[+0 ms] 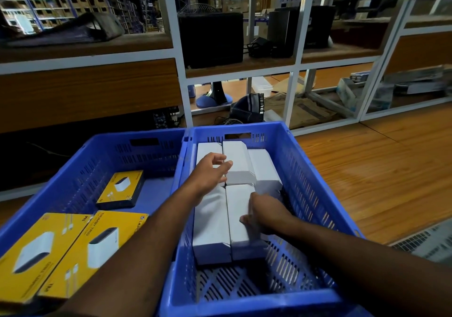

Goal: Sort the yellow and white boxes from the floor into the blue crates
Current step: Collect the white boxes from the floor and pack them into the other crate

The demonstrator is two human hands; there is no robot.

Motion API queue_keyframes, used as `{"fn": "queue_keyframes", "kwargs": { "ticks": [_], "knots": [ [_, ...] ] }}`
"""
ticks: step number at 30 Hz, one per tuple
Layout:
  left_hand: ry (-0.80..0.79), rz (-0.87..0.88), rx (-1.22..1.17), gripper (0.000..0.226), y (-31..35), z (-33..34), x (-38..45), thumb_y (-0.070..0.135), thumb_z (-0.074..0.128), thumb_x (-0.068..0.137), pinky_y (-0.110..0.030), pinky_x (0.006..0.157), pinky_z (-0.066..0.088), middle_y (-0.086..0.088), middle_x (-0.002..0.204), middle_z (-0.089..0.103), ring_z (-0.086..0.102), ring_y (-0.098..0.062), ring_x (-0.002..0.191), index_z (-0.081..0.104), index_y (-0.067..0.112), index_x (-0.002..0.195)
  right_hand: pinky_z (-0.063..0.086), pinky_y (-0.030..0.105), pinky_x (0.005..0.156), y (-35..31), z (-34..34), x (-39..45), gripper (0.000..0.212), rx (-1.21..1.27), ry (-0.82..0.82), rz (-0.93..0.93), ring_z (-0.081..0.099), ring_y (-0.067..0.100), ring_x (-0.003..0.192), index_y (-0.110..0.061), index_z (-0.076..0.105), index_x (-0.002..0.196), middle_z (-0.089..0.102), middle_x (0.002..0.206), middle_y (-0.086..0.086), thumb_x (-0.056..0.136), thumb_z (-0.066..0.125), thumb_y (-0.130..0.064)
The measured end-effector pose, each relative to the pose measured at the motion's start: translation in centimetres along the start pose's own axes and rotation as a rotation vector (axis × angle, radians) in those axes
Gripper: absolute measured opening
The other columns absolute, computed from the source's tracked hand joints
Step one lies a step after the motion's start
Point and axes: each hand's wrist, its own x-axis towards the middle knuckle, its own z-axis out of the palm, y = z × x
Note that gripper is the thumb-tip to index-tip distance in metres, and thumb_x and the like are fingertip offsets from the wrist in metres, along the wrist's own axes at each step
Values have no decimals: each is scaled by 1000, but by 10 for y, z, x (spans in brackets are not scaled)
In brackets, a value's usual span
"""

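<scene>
Two blue crates stand side by side on the floor. The right crate (308, 170) holds several white boxes, among them a near one (241, 209) and a far one (236, 157). My left hand (210, 172) reaches across into this crate, fingers loosely spread over the far white boxes. My right hand (265, 215) grips the right edge of the near white box, fingers curled round its side. The left crate (80, 167) holds three yellow boxes: two near ones (31, 250) (102, 243) and a smaller far one (122, 188).
A white-framed shelving unit (181, 72) with dark equipment stands right behind the crates. Wooden floor (379, 170) stretches to the right. A metal floor grille (425, 241) lies at the right edge. Bags and cardboard lie under the shelves.
</scene>
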Motion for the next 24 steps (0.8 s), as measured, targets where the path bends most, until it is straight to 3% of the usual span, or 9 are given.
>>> {"fn": "queue_keyframes", "kwargs": {
  "ticks": [5, 9, 11, 17, 24],
  "knots": [
    [78, 18, 25, 32, 3, 0, -1, 31, 62, 99, -43, 102, 53, -3, 139, 52, 61, -18, 115, 55, 21, 129, 50, 33, 81, 4, -13, 8, 50, 5, 113, -42, 62, 27, 106, -13, 61, 115, 66, 116, 9, 86, 66, -53],
    [80, 29, 134, 35, 1, 1, -1, 32, 58, 101, -26, 86, 45, 0, 140, 52, 53, -13, 119, 53, 22, 134, 51, 39, 88, -5, -28, 25, 51, 196, 408, -43, 54, 28, 111, -13, 54, 125, 55, 121, 11, 86, 65, -43],
    [42, 3, 173, 41, -1, 2, 0, 33, 56, 102, -28, 90, 41, -1, 144, 50, 50, -13, 122, 49, 20, 140, 49, 38, 91, -12, -32, 37, 55, 269, 475, -32, 49, 28, 116, -11, 49, 129, 51, 124, 13, 86, 65, -41],
    [21, -61, 179, 45, -1, 2, -1, 30, 51, 104, -30, 98, 39, -6, 155, 40, 45, -19, 135, 42, 20, 147, 45, 39, 87, -23, -17, 68, 73, 335, 331, 60, 50, 34, 117, -12, 45, 131, 52, 126, 17, 81, 65, -62],
    [16, -59, 178, 45, 2, 1, -2, 32, 53, 103, -29, 95, 39, -6, 154, 41, 46, -13, 119, 43, 21, 146, 44, 41, 93, -28, -15, 80, 78, 353, 365, 133, 51, 34, 117, -10, 41, 127, 56, 125, 18, 75, 70, -60]
  ]
}}
